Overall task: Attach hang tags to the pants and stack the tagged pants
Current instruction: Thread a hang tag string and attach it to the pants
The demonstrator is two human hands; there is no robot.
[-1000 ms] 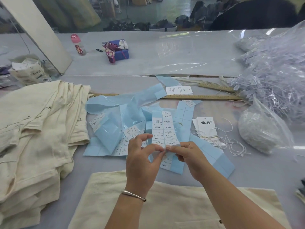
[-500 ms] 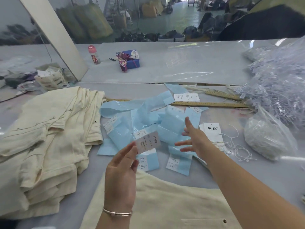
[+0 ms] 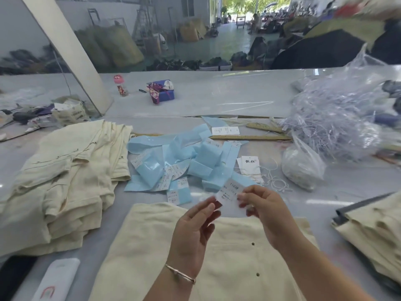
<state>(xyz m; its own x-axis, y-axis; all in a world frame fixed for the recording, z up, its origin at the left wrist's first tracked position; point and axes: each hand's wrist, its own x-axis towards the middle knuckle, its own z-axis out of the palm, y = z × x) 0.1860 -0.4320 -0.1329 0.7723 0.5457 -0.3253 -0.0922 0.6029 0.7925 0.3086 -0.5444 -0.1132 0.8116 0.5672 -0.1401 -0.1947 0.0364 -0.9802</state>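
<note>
A small white printed sticker label [image 3: 229, 192] is held up above the near edge of the table, over a cream fabric pair of pants [image 3: 217, 253] that lies flat in front of the person. The right hand [image 3: 265, 208] pinches the label's right edge between thumb and fingertips; the left hand [image 3: 195, 227] pinches its lower left corner, a thin metal bangle [image 3: 180, 275] on that wrist. The label's top line looks like "110"; the smaller rows below it are too blurred to read.

Just beyond the pants lies a heap of pale blue glossy backing sheets [image 3: 184, 161], some with white labels on them. To its right sits a small pile of white card hang tags [image 3: 250, 168] with black Chinese characters and looped white strings [image 3: 276, 181]. A long wooden ruler [image 3: 249, 137] lies behind the heap. A stack of folded cream pants [image 3: 65, 174] fills the left side, and another cream stack [image 3: 373, 231] sits at the right edge. Clear plastic bags of fasteners [image 3: 332, 124] crowd the far right.
</note>
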